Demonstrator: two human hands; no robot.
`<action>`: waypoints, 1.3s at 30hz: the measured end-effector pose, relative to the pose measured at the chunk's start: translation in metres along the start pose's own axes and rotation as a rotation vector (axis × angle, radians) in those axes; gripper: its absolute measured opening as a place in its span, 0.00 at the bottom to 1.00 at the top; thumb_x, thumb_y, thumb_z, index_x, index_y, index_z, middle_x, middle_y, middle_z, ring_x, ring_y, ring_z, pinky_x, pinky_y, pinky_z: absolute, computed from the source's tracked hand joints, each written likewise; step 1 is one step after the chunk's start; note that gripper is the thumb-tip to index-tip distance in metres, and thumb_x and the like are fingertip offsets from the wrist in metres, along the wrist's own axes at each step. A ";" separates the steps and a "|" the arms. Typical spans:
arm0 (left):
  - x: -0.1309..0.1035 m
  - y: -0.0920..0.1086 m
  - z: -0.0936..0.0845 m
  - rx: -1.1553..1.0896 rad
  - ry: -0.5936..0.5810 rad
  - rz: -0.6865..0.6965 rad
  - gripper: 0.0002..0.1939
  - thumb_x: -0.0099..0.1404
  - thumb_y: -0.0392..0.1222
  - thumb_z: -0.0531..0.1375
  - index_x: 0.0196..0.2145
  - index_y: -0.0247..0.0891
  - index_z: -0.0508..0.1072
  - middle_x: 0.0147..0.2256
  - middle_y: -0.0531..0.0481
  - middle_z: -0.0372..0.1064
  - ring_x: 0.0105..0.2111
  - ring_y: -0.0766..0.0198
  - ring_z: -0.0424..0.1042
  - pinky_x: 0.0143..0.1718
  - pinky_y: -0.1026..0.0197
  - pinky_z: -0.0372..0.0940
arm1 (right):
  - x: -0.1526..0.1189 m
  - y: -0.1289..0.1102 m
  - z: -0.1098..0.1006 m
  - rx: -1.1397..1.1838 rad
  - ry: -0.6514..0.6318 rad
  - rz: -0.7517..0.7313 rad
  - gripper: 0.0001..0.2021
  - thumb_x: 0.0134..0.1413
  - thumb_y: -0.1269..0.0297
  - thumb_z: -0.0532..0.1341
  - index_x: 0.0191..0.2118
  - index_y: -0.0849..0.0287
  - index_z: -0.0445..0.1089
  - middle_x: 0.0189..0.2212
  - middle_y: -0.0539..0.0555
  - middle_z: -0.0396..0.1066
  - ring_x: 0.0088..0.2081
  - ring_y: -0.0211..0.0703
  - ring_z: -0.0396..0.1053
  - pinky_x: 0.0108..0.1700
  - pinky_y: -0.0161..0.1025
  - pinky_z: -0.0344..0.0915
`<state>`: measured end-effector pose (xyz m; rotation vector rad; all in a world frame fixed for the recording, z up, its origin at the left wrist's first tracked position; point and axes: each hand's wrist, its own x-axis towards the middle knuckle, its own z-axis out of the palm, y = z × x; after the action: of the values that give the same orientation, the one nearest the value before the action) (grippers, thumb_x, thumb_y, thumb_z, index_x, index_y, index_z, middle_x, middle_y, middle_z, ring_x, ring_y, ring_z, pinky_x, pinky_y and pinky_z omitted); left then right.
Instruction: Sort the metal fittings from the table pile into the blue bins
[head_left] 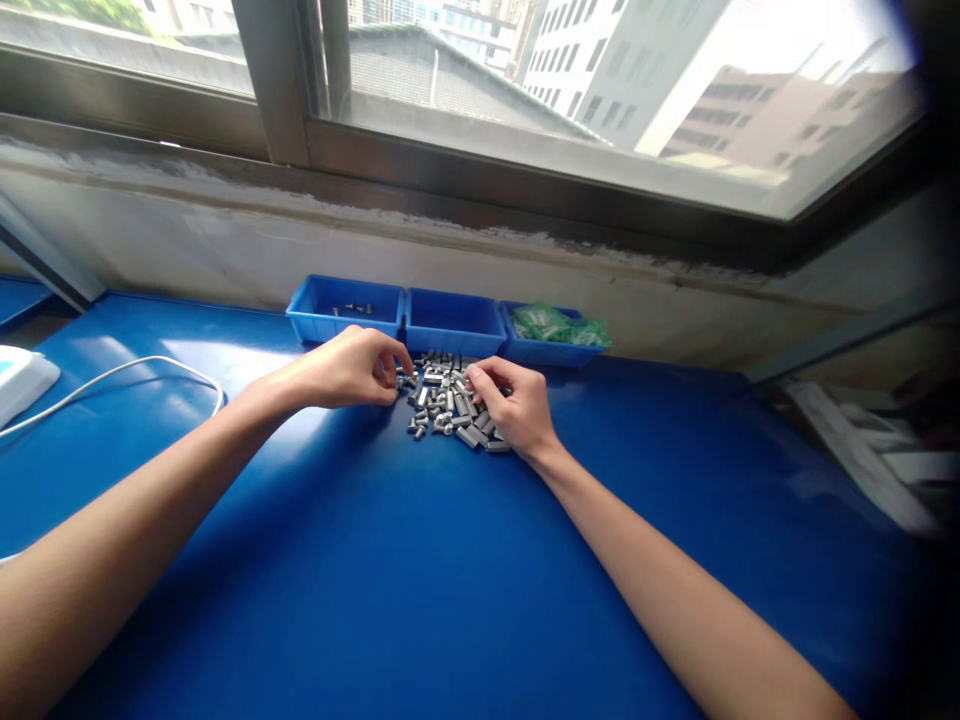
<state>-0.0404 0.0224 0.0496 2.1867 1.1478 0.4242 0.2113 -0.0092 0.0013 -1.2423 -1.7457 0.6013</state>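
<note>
A pile of small silvery metal parts (450, 405), short bolts and longer cylinders, lies on the blue tabletop. My left hand (364, 368) reaches the pile's left edge, its fingers curled down among a few bolts. Whatever is between those fingertips is too small to make out. Over the right side of the pile, my right hand (517, 400) has thumb and forefinger drawn together in a pinch. What that pinch holds is hidden. Some longer cylinders (471, 436) lie just below the right hand's fingers.
Three blue bins stand in a row behind the pile. The left bin (307, 322) has a few bolts, the middle bin (457, 335) shows its bare inside, and the right bin (551, 352) holds green plastic packets (555, 325). A white cable (150, 360) crosses the blue table (360, 580).
</note>
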 end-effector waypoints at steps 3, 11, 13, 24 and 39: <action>0.000 0.006 -0.004 -0.147 0.008 -0.024 0.17 0.55 0.43 0.65 0.43 0.37 0.81 0.36 0.47 0.80 0.35 0.59 0.79 0.34 0.63 0.71 | 0.000 0.000 0.000 -0.001 0.000 -0.008 0.14 0.63 0.55 0.60 0.32 0.59 0.76 0.27 0.52 0.76 0.27 0.41 0.71 0.32 0.37 0.66; -0.001 0.006 -0.006 -0.609 0.135 -0.162 0.22 0.57 0.54 0.70 0.42 0.35 0.80 0.37 0.43 0.80 0.39 0.58 0.77 0.44 0.58 0.72 | 0.000 0.000 -0.001 0.004 0.000 -0.010 0.14 0.63 0.56 0.60 0.32 0.59 0.76 0.27 0.52 0.76 0.26 0.41 0.70 0.31 0.38 0.65; 0.000 0.004 -0.006 -0.635 0.161 -0.187 0.23 0.55 0.56 0.71 0.41 0.35 0.80 0.37 0.42 0.80 0.38 0.58 0.77 0.43 0.57 0.72 | 0.000 -0.001 -0.001 0.003 -0.001 -0.010 0.14 0.63 0.56 0.60 0.32 0.59 0.76 0.26 0.52 0.76 0.26 0.41 0.70 0.31 0.37 0.65; 0.005 -0.010 -0.008 -0.705 0.766 -0.149 0.22 0.52 0.48 0.72 0.42 0.33 0.79 0.40 0.42 0.78 0.42 0.55 0.80 0.49 0.54 0.74 | 0.000 -0.001 -0.001 -0.005 -0.008 -0.009 0.14 0.63 0.56 0.60 0.31 0.59 0.76 0.26 0.52 0.75 0.26 0.41 0.70 0.31 0.37 0.65; -0.002 0.006 0.004 0.052 -0.064 0.218 0.19 0.59 0.56 0.67 0.40 0.38 0.80 0.28 0.52 0.74 0.27 0.65 0.71 0.28 0.67 0.62 | 0.000 0.001 -0.001 -0.013 -0.003 -0.022 0.13 0.63 0.57 0.61 0.31 0.59 0.76 0.26 0.51 0.75 0.26 0.40 0.70 0.31 0.37 0.64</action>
<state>-0.0357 0.0170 0.0500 2.3639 0.8994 0.4170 0.2124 -0.0086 0.0012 -1.2307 -1.7661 0.5800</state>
